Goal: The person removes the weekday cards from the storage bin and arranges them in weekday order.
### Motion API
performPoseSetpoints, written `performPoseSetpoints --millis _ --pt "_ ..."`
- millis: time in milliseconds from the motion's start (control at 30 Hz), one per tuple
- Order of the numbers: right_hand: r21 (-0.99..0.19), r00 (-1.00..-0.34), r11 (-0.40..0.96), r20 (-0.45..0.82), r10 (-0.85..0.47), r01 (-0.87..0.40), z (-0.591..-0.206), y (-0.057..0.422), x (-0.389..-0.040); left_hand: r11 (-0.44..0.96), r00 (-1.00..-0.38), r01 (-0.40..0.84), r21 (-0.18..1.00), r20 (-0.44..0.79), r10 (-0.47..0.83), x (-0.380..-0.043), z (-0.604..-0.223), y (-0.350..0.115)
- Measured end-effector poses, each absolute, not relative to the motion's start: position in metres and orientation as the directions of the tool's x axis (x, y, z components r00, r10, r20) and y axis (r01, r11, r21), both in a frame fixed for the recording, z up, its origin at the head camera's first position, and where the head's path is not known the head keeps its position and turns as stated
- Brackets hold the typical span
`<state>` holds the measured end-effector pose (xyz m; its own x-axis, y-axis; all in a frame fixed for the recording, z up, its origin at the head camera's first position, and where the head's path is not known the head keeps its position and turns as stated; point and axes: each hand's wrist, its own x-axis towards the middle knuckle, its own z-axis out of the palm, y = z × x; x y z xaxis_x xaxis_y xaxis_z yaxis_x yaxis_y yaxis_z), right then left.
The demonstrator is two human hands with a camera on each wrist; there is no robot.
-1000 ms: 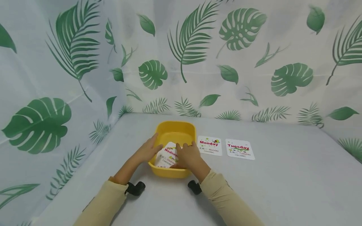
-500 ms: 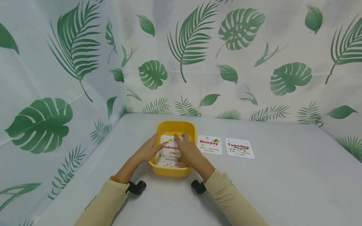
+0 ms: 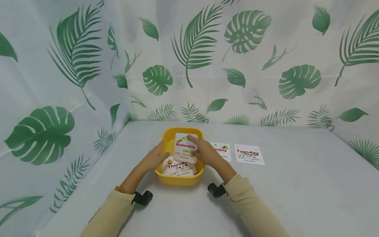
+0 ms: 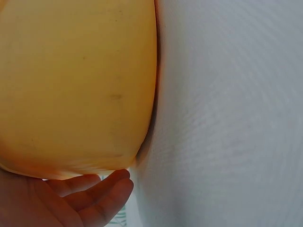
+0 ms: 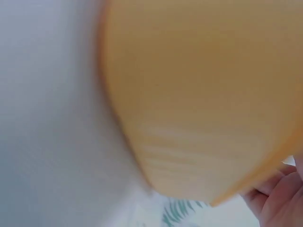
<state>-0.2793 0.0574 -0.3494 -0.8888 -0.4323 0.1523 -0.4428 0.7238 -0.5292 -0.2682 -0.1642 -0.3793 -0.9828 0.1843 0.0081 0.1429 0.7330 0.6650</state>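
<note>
My right hand (image 3: 209, 153) holds the white "Wednesday" card (image 3: 181, 148) by its right edge, lifted and tilted over the yellow plastic tray (image 3: 177, 180). Below it in the tray lies a "Thursday" card (image 3: 177, 167), with the edge of at least one other card under it. At the tray's left side, my left hand (image 3: 152, 158) grips the rim, thumb toward the inside. The left wrist view shows its fingers (image 4: 106, 201) against the outer wall of the tray (image 4: 80, 85). In the right wrist view the card is hidden, and only part of the right hand (image 5: 281, 196) shows past the tray.
On the table to the right of the tray lie a "Monday" card (image 3: 224, 153), partly covered by my right hand, and a "Tuesday" card (image 3: 249, 154). A white cloth with green leaves (image 3: 195, 92) hangs behind and on the left.
The right hand has raised the Wednesday card off the pile and moved slightly right, uncovering the Thursday card. My left hand stays at the tray's rim.
</note>
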Motion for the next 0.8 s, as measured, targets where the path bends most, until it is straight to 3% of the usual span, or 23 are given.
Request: performPoseSetpoints --millis 367,567,800 --pt "-0.533 -0.904 0.745 0.359 -0.231 -0.402 -0.299 0.135 -0.280 0.734 -0.982 0.146 0.663 0.007 0.189 -0.266 -0.375 -0.162" --pt "-0.581 -0.943 0.783 0.332 -0.022 -0.223 -0.291 0.199 -0.279 0.744 -0.984 0.123 0.656 -0.016 0.177 -0.267 -0.377 -0.162" --pt "-0.597 -0.955 0.802 0.218 0.202 0.034 -0.314 0.268 -0.280 0.748 -0.981 0.134 0.651 -0.018 0.192 -0.266 -0.376 -0.163"
